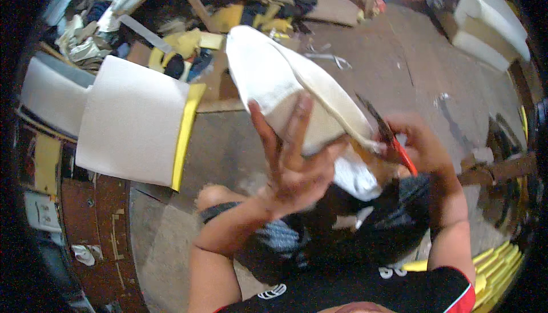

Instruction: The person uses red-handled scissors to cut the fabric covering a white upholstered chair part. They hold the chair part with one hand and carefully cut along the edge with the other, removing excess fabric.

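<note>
My left hand [294, 159] grips a cream-white fabric-covered piece [262, 67], oblong with a long piped seam down its right side, my fingers spread across its beige underside. My right hand [416, 147] holds scissors [402, 156] with red handles and dark blades, pointed up along the right edge of the fabric, near the seam's lower end. Below them a white bundle [357, 176] shows over my lap, partly hidden by my left hand.
Pale upholstered panels [131, 119], one edged with yellow foam, lie at the left. Scraps of foam and cloth [188, 45] are piled behind. A cream upholstered piece [488, 27] stands at the back right. Yellow foam strips [491, 267] are stacked at the lower right.
</note>
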A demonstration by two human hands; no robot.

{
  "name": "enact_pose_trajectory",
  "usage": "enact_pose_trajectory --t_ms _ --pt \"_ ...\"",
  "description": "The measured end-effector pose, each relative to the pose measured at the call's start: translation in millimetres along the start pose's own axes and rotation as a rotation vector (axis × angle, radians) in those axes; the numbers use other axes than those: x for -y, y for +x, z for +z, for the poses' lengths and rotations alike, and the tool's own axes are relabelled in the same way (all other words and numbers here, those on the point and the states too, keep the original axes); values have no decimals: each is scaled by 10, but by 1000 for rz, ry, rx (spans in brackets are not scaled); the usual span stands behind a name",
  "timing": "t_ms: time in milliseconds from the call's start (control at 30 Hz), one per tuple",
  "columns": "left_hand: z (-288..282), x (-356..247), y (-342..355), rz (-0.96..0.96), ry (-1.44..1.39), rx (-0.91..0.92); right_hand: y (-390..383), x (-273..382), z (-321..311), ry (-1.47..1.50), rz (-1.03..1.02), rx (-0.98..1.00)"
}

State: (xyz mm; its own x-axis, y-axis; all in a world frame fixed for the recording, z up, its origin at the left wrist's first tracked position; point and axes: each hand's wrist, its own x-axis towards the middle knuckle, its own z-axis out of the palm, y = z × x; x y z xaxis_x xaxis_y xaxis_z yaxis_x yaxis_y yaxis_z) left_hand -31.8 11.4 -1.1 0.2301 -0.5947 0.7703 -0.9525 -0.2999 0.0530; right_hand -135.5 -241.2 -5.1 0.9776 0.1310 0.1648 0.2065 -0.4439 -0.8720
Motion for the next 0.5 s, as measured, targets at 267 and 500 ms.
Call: enact_pose_trajectory --t_ms 267,500 --pt "31 86 71 48 7 25 141 166 86 138 78 -353" --pt "-11 168 184 27 4 88 195 103 49 -70 5 -560"
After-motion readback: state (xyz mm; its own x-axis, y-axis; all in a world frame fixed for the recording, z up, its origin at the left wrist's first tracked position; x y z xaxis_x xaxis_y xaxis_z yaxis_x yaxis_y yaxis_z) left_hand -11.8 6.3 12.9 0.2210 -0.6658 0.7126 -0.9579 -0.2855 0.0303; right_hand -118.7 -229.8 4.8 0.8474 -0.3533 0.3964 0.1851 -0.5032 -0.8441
